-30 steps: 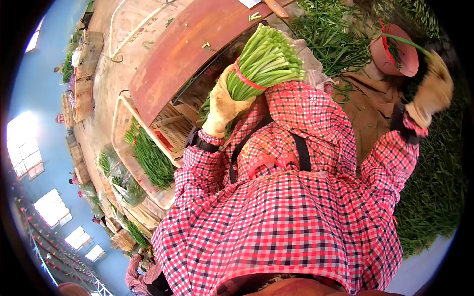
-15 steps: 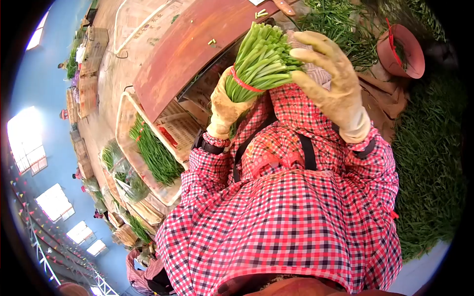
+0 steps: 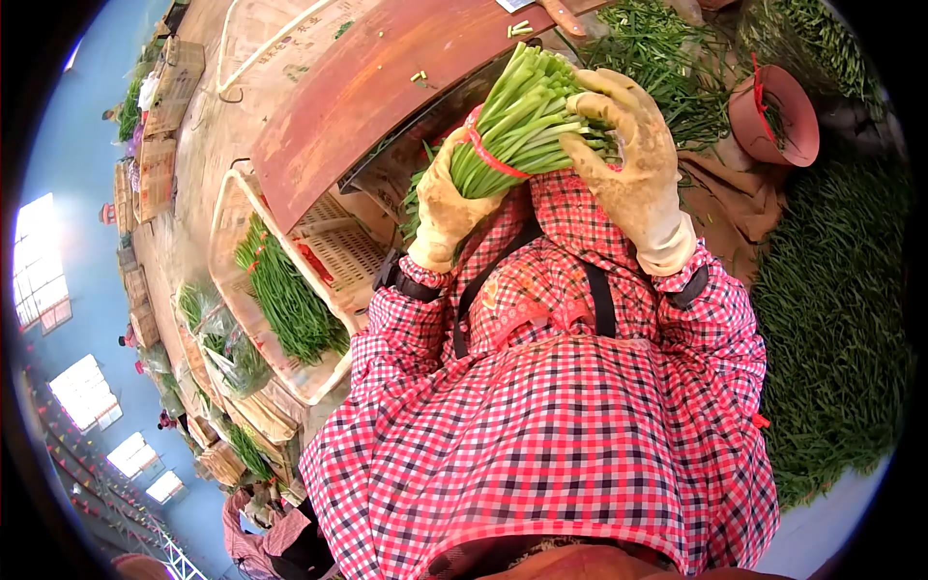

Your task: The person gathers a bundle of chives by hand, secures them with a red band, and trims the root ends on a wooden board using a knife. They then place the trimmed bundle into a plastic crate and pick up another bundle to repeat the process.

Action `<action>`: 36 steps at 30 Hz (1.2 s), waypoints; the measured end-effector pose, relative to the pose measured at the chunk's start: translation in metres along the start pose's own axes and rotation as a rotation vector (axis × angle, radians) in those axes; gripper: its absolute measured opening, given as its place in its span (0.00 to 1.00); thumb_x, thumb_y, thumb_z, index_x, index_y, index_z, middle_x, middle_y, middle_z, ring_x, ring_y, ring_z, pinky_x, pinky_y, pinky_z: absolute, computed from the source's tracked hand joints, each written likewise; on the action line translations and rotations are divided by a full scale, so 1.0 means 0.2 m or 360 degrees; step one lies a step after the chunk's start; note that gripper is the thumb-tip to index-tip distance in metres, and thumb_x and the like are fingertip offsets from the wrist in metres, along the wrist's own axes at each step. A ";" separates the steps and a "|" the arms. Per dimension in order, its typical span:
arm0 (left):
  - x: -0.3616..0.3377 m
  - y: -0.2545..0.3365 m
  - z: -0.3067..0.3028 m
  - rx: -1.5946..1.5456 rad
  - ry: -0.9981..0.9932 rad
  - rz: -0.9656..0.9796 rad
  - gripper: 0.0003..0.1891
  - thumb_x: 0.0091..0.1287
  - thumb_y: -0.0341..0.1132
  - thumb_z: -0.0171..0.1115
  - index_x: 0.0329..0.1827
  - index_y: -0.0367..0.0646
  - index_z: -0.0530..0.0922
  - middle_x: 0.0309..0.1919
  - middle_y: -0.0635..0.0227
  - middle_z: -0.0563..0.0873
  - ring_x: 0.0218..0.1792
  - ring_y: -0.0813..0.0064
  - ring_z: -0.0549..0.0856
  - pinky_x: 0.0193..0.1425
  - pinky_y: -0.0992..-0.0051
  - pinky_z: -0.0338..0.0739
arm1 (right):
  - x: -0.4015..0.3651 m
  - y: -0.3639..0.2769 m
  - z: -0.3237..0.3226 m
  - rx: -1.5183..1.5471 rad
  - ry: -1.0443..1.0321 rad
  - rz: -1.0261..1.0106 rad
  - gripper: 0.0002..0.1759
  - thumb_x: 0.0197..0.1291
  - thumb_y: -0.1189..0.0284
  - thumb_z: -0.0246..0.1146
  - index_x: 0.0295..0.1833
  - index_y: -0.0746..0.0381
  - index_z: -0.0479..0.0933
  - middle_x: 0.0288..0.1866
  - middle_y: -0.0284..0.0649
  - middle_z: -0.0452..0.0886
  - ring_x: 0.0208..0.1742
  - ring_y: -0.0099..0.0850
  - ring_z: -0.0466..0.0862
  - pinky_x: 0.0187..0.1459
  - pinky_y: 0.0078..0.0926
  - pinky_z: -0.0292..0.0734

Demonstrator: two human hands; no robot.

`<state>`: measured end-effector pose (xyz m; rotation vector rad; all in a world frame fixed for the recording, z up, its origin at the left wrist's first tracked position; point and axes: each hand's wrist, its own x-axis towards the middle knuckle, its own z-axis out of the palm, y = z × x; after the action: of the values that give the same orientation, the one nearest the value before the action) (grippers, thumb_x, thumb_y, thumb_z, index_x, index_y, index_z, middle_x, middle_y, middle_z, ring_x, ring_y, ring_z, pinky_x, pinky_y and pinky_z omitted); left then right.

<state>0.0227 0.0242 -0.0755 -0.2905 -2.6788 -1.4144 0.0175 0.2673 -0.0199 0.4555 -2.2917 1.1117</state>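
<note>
The gloved left hand [image 3: 447, 211] is clamped around the bundle of green stalks [image 3: 517, 130] beside its red band [image 3: 493, 159], near the tabletop [image 3: 338, 106]; the right hand [image 3: 640, 164] curves about the cut ends [image 3: 549, 79], its grip unclear. Uneven pressure there could push stalks through the band, leaving ends ragged

Bright light; windows [image 3: 41, 263] at far left glare white. Fisheye view bends the edges into black corners; foreground fairly sharp, distant left softer.
</note>
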 end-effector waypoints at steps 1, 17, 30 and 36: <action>-0.01 -0.04 0.03 0.0038 0.0002 0.0017 0.44 0.49 0.35 0.85 0.71 0.37 0.74 0.56 0.59 0.90 0.55 0.70 0.90 0.63 0.70 0.82 | -0.02 0.02 0.01 -0.0018 0.0019 0.0017 0.19 0.52 0.75 0.75 0.51 0.58 0.80 0.63 0.38 0.81 0.68 0.45 0.78 0.67 0.45 0.75; -0.02 -0.08 0.03 -0.0015 -0.0035 -0.0009 0.45 0.48 0.34 0.86 0.72 0.34 0.73 0.57 0.59 0.89 0.56 0.71 0.89 0.64 0.70 0.82 | -0.11 0.28 -0.29 -0.0354 -0.0180 0.0182 0.05 0.71 0.70 0.64 0.44 0.59 0.78 0.47 0.40 0.85 0.48 0.40 0.86 0.49 0.35 0.82; -0.01 -0.03 0.03 -0.0290 -0.0066 -0.0036 0.41 0.53 0.30 0.84 0.72 0.35 0.73 0.60 0.63 0.88 0.57 0.75 0.87 0.65 0.72 0.82 | -0.03 0.02 -0.18 0.0158 0.0061 -0.0016 0.14 0.64 0.71 0.73 0.55 0.59 0.84 0.55 0.39 0.87 0.62 0.36 0.84 0.64 0.38 0.79; -0.02 -0.04 0.03 -0.0266 -0.0056 -0.0079 0.42 0.52 0.30 0.85 0.71 0.35 0.74 0.60 0.63 0.88 0.57 0.76 0.87 0.65 0.72 0.82 | 0.00 0.00 -0.07 0.0147 0.0022 -0.0176 0.08 0.61 0.72 0.74 0.43 0.59 0.83 0.43 0.37 0.86 0.50 0.36 0.86 0.57 0.38 0.82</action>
<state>0.0255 0.0236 -0.0858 -0.2658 -2.6160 -1.6668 0.0224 0.2791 -0.0133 0.6015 -2.1819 1.1653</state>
